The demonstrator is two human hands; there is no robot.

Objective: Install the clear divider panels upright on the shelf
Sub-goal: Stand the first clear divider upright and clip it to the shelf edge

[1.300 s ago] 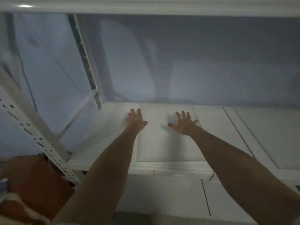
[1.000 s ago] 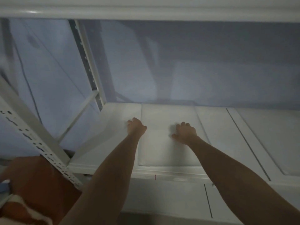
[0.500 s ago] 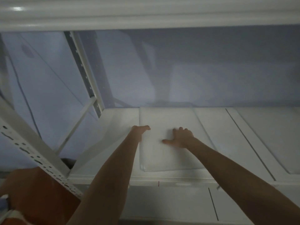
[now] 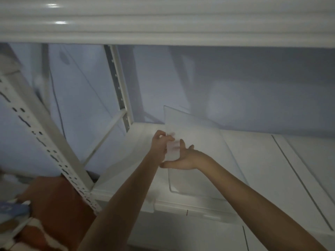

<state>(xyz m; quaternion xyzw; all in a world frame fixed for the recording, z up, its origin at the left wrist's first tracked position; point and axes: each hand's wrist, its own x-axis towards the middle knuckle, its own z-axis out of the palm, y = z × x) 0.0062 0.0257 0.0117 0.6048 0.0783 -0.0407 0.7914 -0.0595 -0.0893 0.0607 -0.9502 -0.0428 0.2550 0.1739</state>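
Observation:
A clear divider panel (image 4: 197, 140) is tilted up off the white shelf (image 4: 253, 160), its left edge raised and its right edge low near the shelf surface. My left hand (image 4: 159, 144) pinches the raised left edge, fingers curled over it; the fingertips are blurred. Just right of it, my right hand (image 4: 183, 158) lies against the panel's face with spread fingers and the thumb stretched left under my left hand. More clear panels (image 4: 311, 171) lie flat on the shelf to the right.
A white perforated upright (image 4: 45, 142) crosses the left foreground, with a second upright (image 4: 117, 84) at the shelf's back left corner. The upper shelf's front beam (image 4: 163, 20) hangs overhead. A reddish-brown object (image 4: 52, 205) sits low at left.
The panel lay flat under both palms; now its left edge is lifted well off the shelf. My left hand went from pressing to gripping the edge, and both hands moved closer together.

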